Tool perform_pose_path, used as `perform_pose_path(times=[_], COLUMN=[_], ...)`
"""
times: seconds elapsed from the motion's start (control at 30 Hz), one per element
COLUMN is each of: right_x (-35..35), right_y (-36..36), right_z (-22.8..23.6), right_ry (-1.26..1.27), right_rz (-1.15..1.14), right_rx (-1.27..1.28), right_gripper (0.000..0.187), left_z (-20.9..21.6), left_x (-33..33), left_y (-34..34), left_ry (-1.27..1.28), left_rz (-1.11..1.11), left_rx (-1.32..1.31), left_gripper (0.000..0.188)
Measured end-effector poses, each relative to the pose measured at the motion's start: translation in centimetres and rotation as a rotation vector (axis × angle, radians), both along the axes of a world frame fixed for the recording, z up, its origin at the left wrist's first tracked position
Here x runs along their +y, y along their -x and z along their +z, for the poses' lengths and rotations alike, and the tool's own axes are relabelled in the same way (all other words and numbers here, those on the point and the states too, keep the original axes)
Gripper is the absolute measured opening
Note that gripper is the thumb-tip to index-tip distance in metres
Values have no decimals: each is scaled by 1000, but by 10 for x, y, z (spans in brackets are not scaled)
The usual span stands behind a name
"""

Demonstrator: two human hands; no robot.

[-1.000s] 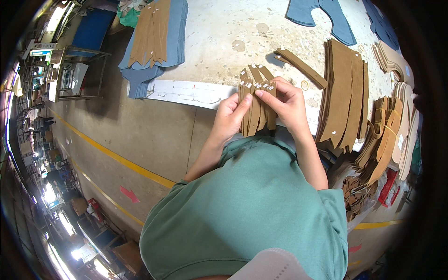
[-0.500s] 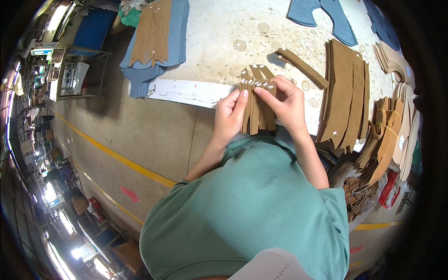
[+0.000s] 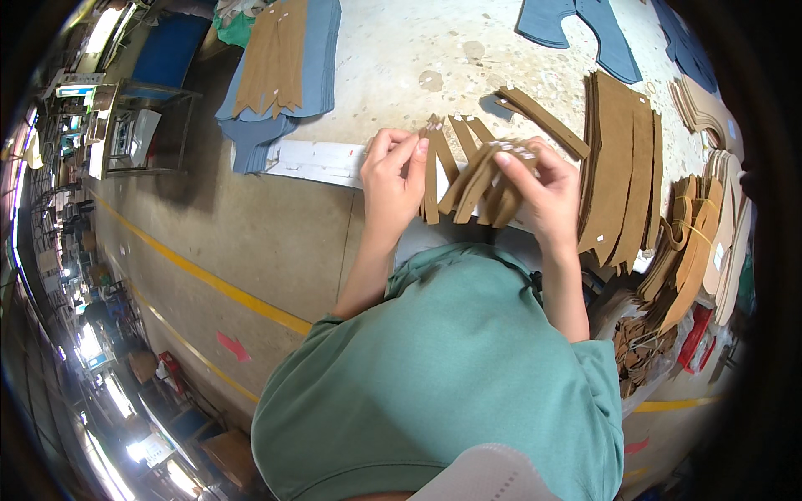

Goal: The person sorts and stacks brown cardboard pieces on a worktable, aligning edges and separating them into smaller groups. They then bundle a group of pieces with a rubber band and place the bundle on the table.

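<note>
My right hand [image 3: 552, 190] pinches the upper ends of a bunch of brown leather strips [image 3: 483, 185], which fan downward over the table's near edge. Small white labels sit at their tops, blurred by motion. My left hand [image 3: 396, 176] is closed on the top of a narrower set of brown strips [image 3: 432, 179], held apart to the left; how many it has is unclear. Between the hands, other labelled brown strips [image 3: 461, 134] lie on the table. Behind my right hand, longer brown strips [image 3: 543, 122] lie slanted.
The pale, stained table [image 3: 401, 58] carries blue cut pieces with brown ones on top [image 3: 276, 63] at left. Stacked wide brown panels [image 3: 616, 167] stand right of my hand, with a tied brown bundle [image 3: 689, 234] beyond. Blue curved pieces [image 3: 576, 29] lie at the back.
The hands have moved apart, splitting the bunch of strips. My right hand went right with the larger part, now tilted; my left hand went left with the smaller part.
</note>
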State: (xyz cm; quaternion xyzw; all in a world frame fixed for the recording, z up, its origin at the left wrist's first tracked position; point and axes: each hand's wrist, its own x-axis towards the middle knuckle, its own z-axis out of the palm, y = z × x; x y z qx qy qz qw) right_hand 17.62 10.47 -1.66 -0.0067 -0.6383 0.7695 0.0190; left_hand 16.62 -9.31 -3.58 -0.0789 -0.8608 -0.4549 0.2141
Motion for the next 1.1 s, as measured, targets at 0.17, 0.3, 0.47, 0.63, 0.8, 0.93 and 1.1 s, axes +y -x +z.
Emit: perform_pose_path(times=[0.17, 0.3, 0.47, 0.63, 0.8, 0.93, 1.1], right_x=[36, 53, 62, 63, 54, 42, 20], right_y=[-16, -25, -32, -35, -33, -25, -13], right_z=[33, 48, 52, 54, 64, 69, 61], right_ry=[-1, -27, -59, -76, -91, -91, -165], right_rz=[-42, -64, -64, -51, 6, 103, 216], right_rx=[57, 162, 207, 215, 250, 206, 197], right_gripper=[8, 9, 11, 11, 12, 12, 13], left_z=[2, 8, 10, 18, 40, 44, 42], left_x=[-6, -12, -13, -26, -33, -8, 28], left_y=[10, 17, 27, 44, 39, 27, 1], left_ry=[112, -36, 84, -52, -632, -627, -700], left_rz=[101, 29, 35, 58, -142, -268, -524], left_rx=[33, -121, -204, -76, -326, -418, -464], left_gripper=[16, 18, 20, 28, 35, 33, 27])
